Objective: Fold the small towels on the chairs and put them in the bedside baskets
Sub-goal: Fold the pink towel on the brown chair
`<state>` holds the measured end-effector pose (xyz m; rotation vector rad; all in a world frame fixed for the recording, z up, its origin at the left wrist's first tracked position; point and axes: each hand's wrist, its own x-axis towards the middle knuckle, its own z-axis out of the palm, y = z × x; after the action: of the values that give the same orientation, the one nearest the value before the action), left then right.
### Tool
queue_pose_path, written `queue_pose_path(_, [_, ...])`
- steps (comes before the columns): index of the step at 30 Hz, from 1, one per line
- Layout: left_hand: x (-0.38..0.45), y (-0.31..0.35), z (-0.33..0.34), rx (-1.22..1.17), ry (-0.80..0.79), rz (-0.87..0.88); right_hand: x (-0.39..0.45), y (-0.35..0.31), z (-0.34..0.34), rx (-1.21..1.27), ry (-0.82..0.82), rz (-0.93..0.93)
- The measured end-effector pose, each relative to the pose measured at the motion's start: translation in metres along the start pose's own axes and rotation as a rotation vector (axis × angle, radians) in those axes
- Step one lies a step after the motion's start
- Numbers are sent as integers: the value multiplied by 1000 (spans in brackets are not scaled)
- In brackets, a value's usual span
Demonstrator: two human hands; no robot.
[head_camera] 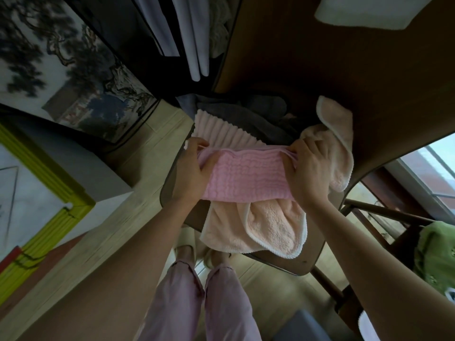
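The pink ribbed small towel (246, 174) is pinched at both ends by the left hand (190, 168) and right hand (306, 173), each grip closed, above the brown chair seat (283, 260). Edges should be aligned before creasing.

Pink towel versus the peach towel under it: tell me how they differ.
The pink towel is ribbed and bright pink; the peach towel is fluffy and pale, with a white edge. The pink towel is pulled flat between the left hand and the right hand, each pinching an end; the peach towel lies crumpled and unheld. The pink towel sits on top, the peach towel beneath. Both are over the chair.
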<state>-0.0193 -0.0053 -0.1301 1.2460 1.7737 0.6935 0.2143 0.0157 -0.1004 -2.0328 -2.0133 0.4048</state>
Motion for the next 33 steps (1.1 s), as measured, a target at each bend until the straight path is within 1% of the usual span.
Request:
queue_pose_path(2, [2, 0, -2, 36, -42, 60, 3, 1, 0, -35, 19, -8])
queue_pose_path(4, [4, 2, -4, 17, 32, 105, 4, 1, -2, 0, -22, -2])
queue_pose_path(6, [8, 6, -3, -49, 136, 88, 6, -2, -1, 71, -106, 7])
queue_pose_path(7, [10, 8, -3, -77, 169, 62, 8, -5, -1, 102, -127, 13])
queue_pose_path(9, [16, 10, 1, -114, 203, 4, 13, -11, 0, 183, -117, 73])
queue_pose_path(12, [23, 11, 6, -185, 155, -136, 22, -17, 1, 361, -101, 245])
queue_pose_path(13, [26, 10, 7, -200, 129, -193, 23, -17, 1, 386, -120, 282])
queue_pose_path(15, [31, 8, 8, -177, 101, -243, 25, -13, 1, 316, -189, 272])
queue_pose_path(16, [33, 6, 7, -155, 96, -232, 25, -10, 1, 245, -236, 237])
queue_pose_path(18, [35, 3, 3, -62, 121, -137, 27, -6, -2, 152, -311, 163])
queue_pose_path(19, [36, 1, 1, 8, 145, -67, 28, -6, -5, 139, -313, 131])
queue_pose_path(21, [36, -3, -1, 127, 145, 48, 33, -10, -13, 142, -251, 97])
queue_pose_path(23, [35, -2, 0, 237, 110, 112, 40, -17, -21, 188, -178, 123])
queue_pose_path(26, [37, 7, 2, 379, 45, 296, 44, -22, -26, 313, -193, 191])
queue_pose_path(28, [39, 23, 7, 395, -102, 400, 42, -18, -27, 328, -210, 192])
queue_pose_path(30, [43, 42, 16, 380, -283, 372, 40, -9, -27, 266, -228, 171])
queue_pose_path(31, [46, 47, 21, 418, -352, 369, 38, -4, -26, 233, -250, 156])
queue_pose_path(33, [50, 51, 33, 494, -429, 461, 35, 7, -25, 170, -286, 105])
